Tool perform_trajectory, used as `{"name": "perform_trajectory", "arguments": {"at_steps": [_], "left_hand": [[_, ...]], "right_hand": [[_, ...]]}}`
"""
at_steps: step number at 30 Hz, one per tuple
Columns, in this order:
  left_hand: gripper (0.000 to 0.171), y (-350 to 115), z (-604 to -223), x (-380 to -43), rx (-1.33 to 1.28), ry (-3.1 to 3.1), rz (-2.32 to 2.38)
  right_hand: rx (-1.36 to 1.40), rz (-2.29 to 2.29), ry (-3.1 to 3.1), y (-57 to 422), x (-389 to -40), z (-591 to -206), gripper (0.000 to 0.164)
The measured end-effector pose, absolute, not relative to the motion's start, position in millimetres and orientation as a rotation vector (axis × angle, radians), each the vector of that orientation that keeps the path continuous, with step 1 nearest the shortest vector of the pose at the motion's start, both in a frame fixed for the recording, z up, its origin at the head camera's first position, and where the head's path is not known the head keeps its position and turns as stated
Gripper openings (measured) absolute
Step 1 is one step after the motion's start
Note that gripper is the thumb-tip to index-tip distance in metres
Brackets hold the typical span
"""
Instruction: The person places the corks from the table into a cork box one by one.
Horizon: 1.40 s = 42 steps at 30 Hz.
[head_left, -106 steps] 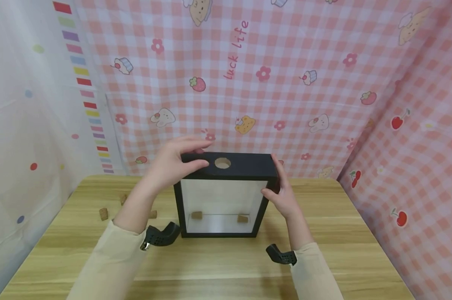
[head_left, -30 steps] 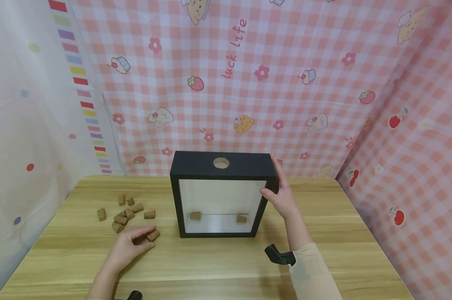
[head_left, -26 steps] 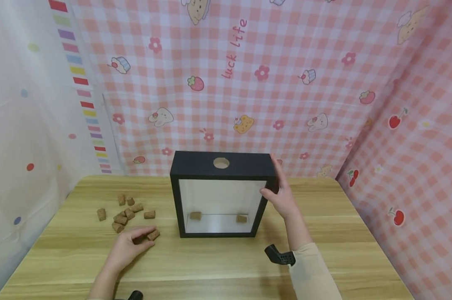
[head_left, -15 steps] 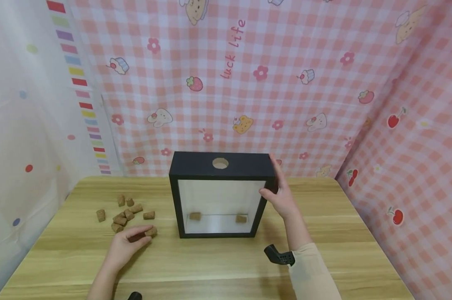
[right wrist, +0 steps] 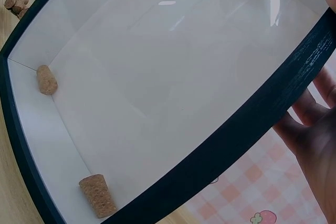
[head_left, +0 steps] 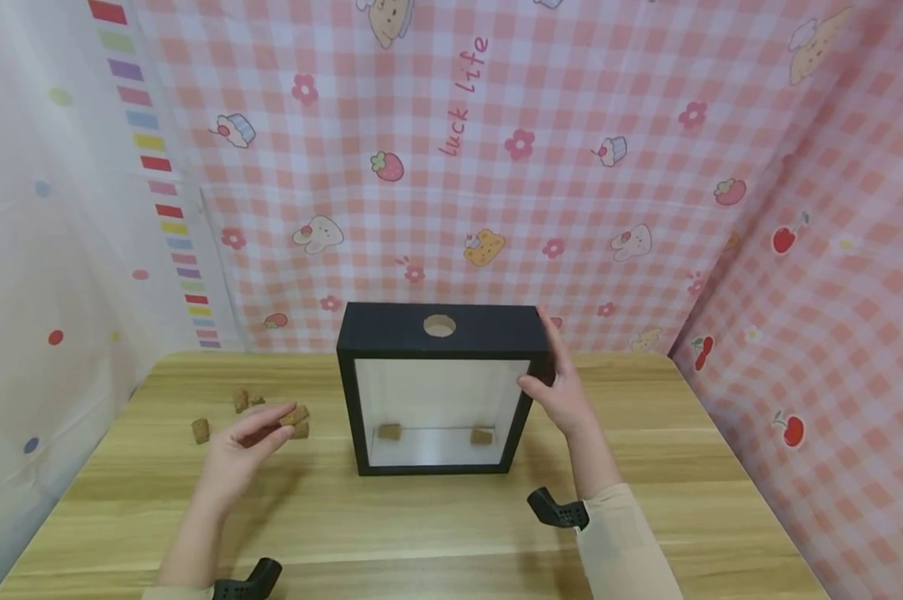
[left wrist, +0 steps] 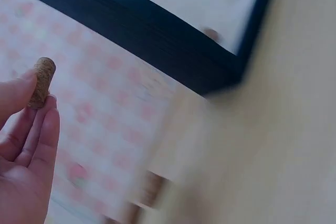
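Note:
In the head view, my left hand pinches a cork between thumb and fingertips, raised over the table left of a black box frame. This frame stands upright, with a clear front, a white back and a round hole in its top. Two corks lie inside on its floor, one cork at the left and another cork at the right. My right hand grips the frame's upper right side, thumb at the front edge and fingers behind.
Loose corks lie on the wooden table left of the frame, among them a cork standing apart; my left hand hides several others. A pink checked cloth hangs behind the table, and more cloth hangs at both sides.
My left hand has come down from the frame's top, taken a cork from the table and lifted it up and away from the surface. The right hand keeps its grip on the frame.

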<state>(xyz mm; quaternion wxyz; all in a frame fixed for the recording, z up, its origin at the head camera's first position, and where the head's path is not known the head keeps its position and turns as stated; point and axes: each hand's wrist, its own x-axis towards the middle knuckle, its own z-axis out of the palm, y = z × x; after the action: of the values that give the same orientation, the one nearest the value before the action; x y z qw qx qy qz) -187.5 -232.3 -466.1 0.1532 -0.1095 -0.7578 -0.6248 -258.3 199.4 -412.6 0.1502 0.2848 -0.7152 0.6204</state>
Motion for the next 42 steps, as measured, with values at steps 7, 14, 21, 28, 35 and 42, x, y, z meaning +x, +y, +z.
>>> {"name": "perform_trajectory", "arguments": {"at_steps": [7, 14, 21, 28, 35, 42], "left_hand": [[0.031, -226.2, -401.8, -192.9, -0.579, -1.93, -1.809], [0.031, -215.3, -349.3, -197.0, -0.855, -1.805, -1.808], [0.03, -193.2, -315.9, -201.5, -0.963, -1.868, -1.732], [0.029, -163.4, -291.9, -209.5, -0.976, -2.017, -1.629], [0.027, -135.5, -276.8, -221.3, -0.857, -2.255, -1.472], [0.026, -113.6, -273.9, -230.5, -0.922, -2.29, -1.422]], "right_hand": [[0.813, 1.771, -2.06, 201.5, -261.7, -418.3, 0.094], [0.814, 1.784, -2.057, 201.7, -262.1, -417.6, 0.094], [0.816, 1.775, -2.07, 201.4, -261.7, -416.9, 0.096], [0.834, 1.793, -2.041, 201.7, -262.6, -418.8, 0.092], [0.821, 1.792, -2.052, 202.3, -262.8, -418.8, 0.089], [0.825, 1.802, -2.05, 202.0, -262.8, -419.2, 0.092]]}}
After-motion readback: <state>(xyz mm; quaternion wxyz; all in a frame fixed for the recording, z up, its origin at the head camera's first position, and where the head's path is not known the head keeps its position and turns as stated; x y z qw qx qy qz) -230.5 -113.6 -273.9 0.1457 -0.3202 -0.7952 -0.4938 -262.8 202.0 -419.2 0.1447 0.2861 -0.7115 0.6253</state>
